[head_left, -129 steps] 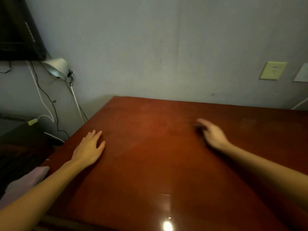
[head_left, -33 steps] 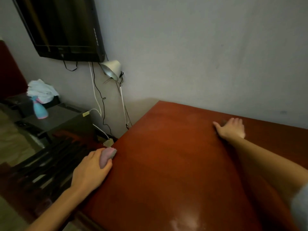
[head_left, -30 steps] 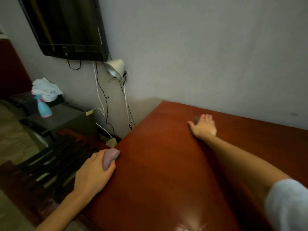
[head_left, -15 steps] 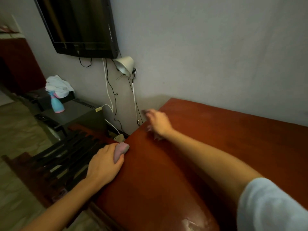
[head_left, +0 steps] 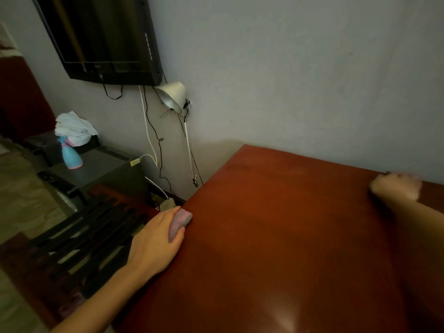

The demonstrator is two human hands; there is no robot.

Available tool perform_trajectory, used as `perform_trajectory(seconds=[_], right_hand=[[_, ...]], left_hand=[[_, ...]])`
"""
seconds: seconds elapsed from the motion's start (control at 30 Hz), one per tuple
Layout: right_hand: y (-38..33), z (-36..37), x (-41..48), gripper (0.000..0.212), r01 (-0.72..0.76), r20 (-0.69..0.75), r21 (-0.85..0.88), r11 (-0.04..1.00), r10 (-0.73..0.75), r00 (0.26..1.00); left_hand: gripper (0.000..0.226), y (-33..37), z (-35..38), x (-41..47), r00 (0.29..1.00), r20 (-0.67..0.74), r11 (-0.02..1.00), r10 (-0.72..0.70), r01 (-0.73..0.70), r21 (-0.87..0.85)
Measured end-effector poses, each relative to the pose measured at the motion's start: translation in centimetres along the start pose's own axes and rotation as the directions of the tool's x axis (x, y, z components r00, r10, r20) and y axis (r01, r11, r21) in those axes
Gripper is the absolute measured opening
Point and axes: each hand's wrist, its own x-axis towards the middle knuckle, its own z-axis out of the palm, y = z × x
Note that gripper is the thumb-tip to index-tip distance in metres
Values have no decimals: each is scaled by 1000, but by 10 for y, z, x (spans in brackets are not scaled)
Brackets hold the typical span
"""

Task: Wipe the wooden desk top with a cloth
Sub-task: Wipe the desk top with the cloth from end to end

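Left hand (head_left: 156,246) round cloth (head_left: 179,223); right (head_left: 396,187) — unclear

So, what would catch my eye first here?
The glossy red-brown desk top fills the lower right. At its left edge the left hand grips a small pink cloth; the right hand, blurred, is at the far edge by the wall. A dark screen hangs upper left.

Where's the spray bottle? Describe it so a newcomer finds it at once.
Look left of the desk to the grey cabinet below the wall television. The spray bottle stands on top, in front of a white cloth heap; it alone is light blue with a pink base.
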Motion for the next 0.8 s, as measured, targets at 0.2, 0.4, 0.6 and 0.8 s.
perform_trajectory(seconds=[0.2,0.4,0.6,0.8], right_hand=[[-184,21,-75,55,390,118,45,920,-393,912],[-305,27,-221,47,818,121,250,517,-855,504],[-303,18,-219,39,970,197,244,-21,-978,-71],[-314,33,-104,36,907,69,154,392,-920,386]], left_hand=[[62,-3,4,-1,999,-25,999,-27,27,-26],[59,-9,9,-1,998,-34,999,-47,47,-1],[45,-8,9,-3,996,-72,997,-55,59,53],[47,-7,9,-5,992,-123,997,-38,45,63]])
